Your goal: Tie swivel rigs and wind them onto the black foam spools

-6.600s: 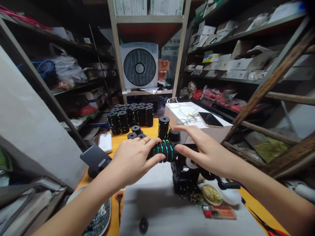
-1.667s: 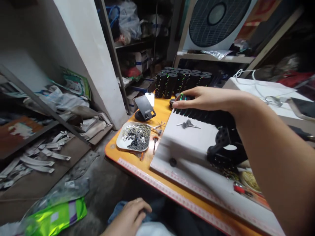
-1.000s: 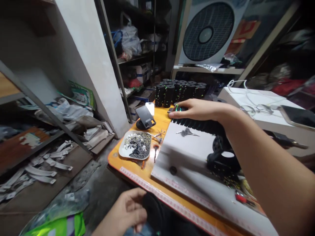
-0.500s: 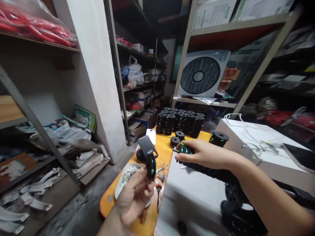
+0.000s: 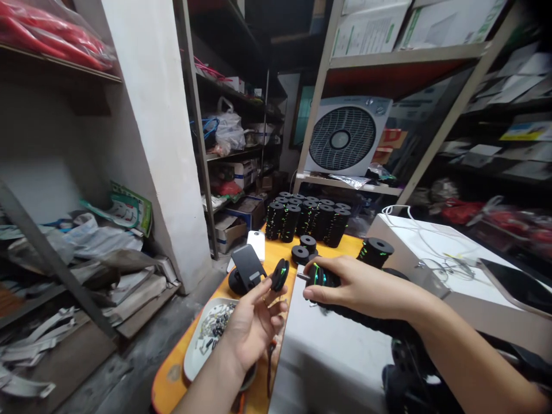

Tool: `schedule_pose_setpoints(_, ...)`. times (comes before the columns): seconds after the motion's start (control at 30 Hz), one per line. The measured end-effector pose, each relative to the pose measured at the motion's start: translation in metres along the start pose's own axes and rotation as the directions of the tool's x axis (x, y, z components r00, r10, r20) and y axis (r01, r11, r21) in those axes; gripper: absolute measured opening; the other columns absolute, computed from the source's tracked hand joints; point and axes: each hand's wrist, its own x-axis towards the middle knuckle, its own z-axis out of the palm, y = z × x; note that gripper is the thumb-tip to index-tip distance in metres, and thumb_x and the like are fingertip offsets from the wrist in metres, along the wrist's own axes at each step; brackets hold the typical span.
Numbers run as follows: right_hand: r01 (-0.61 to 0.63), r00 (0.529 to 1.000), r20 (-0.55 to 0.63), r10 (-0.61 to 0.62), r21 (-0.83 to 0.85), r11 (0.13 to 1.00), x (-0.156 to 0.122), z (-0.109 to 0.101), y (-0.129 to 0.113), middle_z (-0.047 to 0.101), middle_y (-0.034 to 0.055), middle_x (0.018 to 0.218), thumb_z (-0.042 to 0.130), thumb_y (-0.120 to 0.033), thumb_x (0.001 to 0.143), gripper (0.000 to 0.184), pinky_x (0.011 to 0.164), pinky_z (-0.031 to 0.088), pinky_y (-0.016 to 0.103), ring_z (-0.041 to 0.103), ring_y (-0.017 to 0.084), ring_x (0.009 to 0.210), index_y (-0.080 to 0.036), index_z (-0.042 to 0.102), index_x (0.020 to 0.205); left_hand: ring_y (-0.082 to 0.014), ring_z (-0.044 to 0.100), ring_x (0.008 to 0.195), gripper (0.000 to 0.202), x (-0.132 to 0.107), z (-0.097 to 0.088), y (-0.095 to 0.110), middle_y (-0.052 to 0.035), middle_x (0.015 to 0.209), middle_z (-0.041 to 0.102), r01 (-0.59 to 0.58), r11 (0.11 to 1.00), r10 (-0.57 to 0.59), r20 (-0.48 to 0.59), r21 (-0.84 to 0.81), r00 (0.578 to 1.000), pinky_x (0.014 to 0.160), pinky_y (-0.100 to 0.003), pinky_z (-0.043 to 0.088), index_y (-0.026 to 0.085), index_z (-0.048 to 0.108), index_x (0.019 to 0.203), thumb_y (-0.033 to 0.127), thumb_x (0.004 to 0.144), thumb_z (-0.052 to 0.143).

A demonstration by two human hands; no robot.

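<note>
My left hand (image 5: pixel 254 319) pinches a small black spool (image 5: pixel 280 275) with a green line on it, between thumb and fingers. My right hand (image 5: pixel 345 282) is wrapped from above round a row of black spools (image 5: pixel 318 277) with bright green and teal line. A metal rod tip (image 5: pixel 303 276) sticks out of the row's left end, a short gap from the spool in my left hand. Several loose black spools (image 5: pixel 301 254) lie just beyond. Below my left wrist is a white tray (image 5: pixel 190 359) of small metal and black parts.
Upright stacks of black spools (image 5: pixel 319 221) stand at the table's far end, with another stack (image 5: pixel 375 252) to the right. A black phone stand (image 5: pixel 248 269) is left of my hands. Behind are a box fan (image 5: pixel 342 138) and a white cabinet (image 5: pixel 414 247) with cables and a phone.
My left hand has moved up and right with its spool, bringing it closer to the rod tip. The spool has turned to show more of its face. My right hand keeps its grip.
</note>
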Motion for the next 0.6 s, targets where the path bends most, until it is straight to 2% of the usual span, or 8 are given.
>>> schedule_pose_setpoints(0.1,0.005,1.000,0.004,-0.005,-0.003,1.000,0.000,0.001,0.000,0.069,0.0055,0.088,0.054,-0.068,0.080,0.053,0.067,0.047,0.030,0.061,0.023,0.076,-0.021,0.064,0.100,-0.0088,0.058,0.052,0.010,0.010,0.006,-0.004,-0.0054,0.071,0.068,0.022,1.000,-0.023,0.060,0.021,0.998,0.041,-0.015,0.040,0.010,0.064,0.086,0.021,0.085,0.063)
schedule_pose_setpoints(0.27,0.016,1.000,0.014,-0.016,0.007,1.000,0.001,0.001,0.001,0.069,0.0034,0.083,0.053,-0.064,0.084,0.045,0.064,0.046,0.029,0.061,0.021,0.073,-0.021,0.062,0.093,-0.0075,0.056,0.053,0.020,0.019,0.015,-0.011,-0.0012,0.072,0.063,-0.005,0.989,-0.025,0.198,0.150,0.980,0.047,-0.016,0.042,0.017,0.061,0.101,0.022,0.083,0.066)
schedule_pose_setpoints(0.43,0.014,1.000,0.001,-0.015,0.015,1.000,0.000,0.001,-0.001,0.070,0.0053,0.090,0.055,-0.062,0.083,0.048,0.066,0.046,0.029,0.062,0.022,0.076,-0.021,0.062,0.105,-0.0099,0.057,0.060,0.026,0.021,0.019,-0.005,-0.0006,0.079,0.060,-0.165,0.908,0.054,0.283,0.384,0.958,0.052,-0.020,0.045,0.022,0.062,0.106,0.028,0.082,0.069)
schedule_pose_setpoints(0.6,0.013,1.000,0.003,-0.013,0.013,1.000,0.000,-0.001,-0.004,0.070,0.0074,0.092,0.054,-0.066,0.081,0.055,0.068,0.047,0.030,0.062,0.024,0.078,-0.020,0.062,0.111,-0.0143,0.059,0.082,0.030,0.020,0.022,0.009,-0.0058,0.105,0.062,-0.361,0.734,0.155,0.375,0.576,0.914,0.065,-0.023,0.048,0.021,0.068,0.109,0.031,0.081,0.071)
